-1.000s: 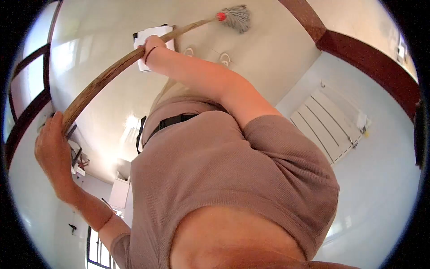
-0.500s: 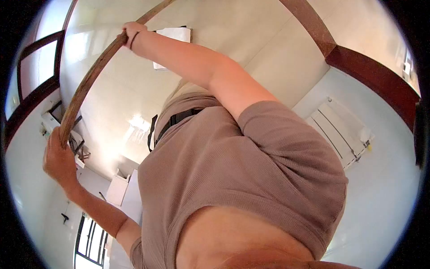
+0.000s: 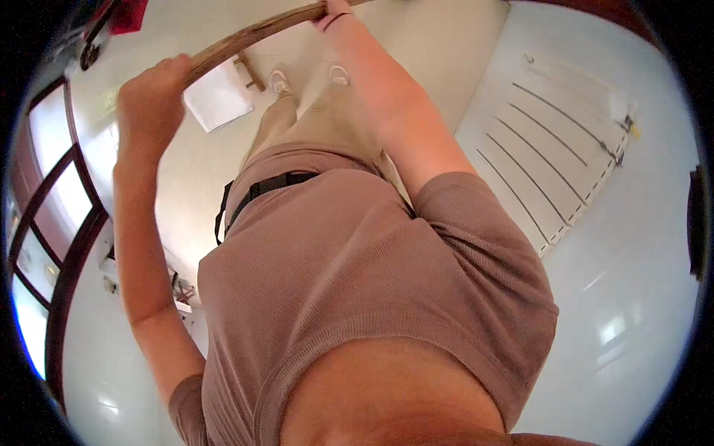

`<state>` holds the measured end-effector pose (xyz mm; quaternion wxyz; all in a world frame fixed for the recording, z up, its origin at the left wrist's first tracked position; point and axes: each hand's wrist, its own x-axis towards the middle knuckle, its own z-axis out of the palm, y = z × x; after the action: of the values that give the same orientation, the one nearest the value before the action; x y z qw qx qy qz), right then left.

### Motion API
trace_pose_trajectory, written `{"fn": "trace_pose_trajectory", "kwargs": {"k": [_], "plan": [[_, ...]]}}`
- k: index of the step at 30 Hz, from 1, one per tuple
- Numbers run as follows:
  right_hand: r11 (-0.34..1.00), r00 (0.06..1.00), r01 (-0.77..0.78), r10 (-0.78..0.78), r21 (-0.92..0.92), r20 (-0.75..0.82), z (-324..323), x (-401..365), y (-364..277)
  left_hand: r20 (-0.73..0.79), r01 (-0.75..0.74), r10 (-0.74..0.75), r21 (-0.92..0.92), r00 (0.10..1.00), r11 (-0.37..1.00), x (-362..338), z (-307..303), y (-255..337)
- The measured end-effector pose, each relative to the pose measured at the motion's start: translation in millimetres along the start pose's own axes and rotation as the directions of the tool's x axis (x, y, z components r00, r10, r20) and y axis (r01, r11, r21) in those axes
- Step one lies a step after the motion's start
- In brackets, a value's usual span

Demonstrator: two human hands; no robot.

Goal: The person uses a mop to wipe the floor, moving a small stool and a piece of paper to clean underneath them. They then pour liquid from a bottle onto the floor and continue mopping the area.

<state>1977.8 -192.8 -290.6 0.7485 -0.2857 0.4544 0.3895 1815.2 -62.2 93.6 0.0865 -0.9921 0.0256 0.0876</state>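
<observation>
A long brown wooden pole (image 3: 253, 36) runs across the top of the head view, bowed by the wide lens. My left hand (image 3: 152, 97) is wrapped round its near end, at upper left. Farther along, my right hand (image 3: 332, 13) grips the pole at the upper edge, partly cut off by the frame. A dark band circles my right wrist. Beyond my right hand the pole runs out of the picture, so its far end is hidden.
On the pale floor, a white square-topped object (image 3: 219, 97) with a wooden part lies near my shoes (image 3: 280, 82). A white panel with dark lines (image 3: 543, 152) is at the right. Dark-framed glass panes (image 3: 56, 223) stand at the left, and something red (image 3: 128, 16) shows at upper left.
My left hand has risen and come inward, while my right hand has shifted right and away. The pole is now less steep across the view. My shoes have come into view.
</observation>
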Motion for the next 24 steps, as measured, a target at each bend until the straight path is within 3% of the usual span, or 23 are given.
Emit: {"fn": "trace_pose_trajectory", "kwargs": {"k": [2,6,8,10,12,14,15,22,24], "plan": [[0.997,0.998,0.055,-0.056,0.054,0.022,-47,14,-48,-0.034,-0.104,0.101,-0.088,0.994,0.991,30,10,41],[0.995,0.994,0.099,-0.099,-0.009,-0.04,-150,6,-141,0.071,-0.206,0.216,-0.133,0.974,0.97,75,16,128],[0.99,0.985,0.139,-0.138,-0.002,-0.102,-182,-16,-161,0.125,-0.221,0.239,-0.141,0.963,0.965,85,16,154],[0.991,0.985,0.131,-0.131,-0.003,-0.109,-207,-24,-162,0.074,-0.324,0.341,-0.176,0.937,0.93,87,18,163],[0.992,0.986,0.128,-0.128,-0.006,-0.11,-207,-49,-145,0.068,-0.35,0.369,-0.198,0.927,0.916,82,26,157],[0.977,0.953,0.207,-0.213,-0.05,-0.216,-174,-113,-116,0.056,-0.373,0.394,-0.223,0.918,0.901,69,35,142],[0.992,0.973,0.103,-0.115,-0.073,-0.198,-186,-96,-104,0.112,-0.356,0.386,-0.22,0.916,0.908,59,40,132],[0.994,0.942,0.013,-0.047,-0.104,-0.332,-191,-79,36,0.363,-0.189,0.273,-0.25,0.891,0.95,-30,78,51],[0.983,0.937,-0.029,-0.037,-0.182,-0.347,-176,-70,75,0.342,-0.184,0.247,-0.207,0.907,0.961,-62,83,21]]}}
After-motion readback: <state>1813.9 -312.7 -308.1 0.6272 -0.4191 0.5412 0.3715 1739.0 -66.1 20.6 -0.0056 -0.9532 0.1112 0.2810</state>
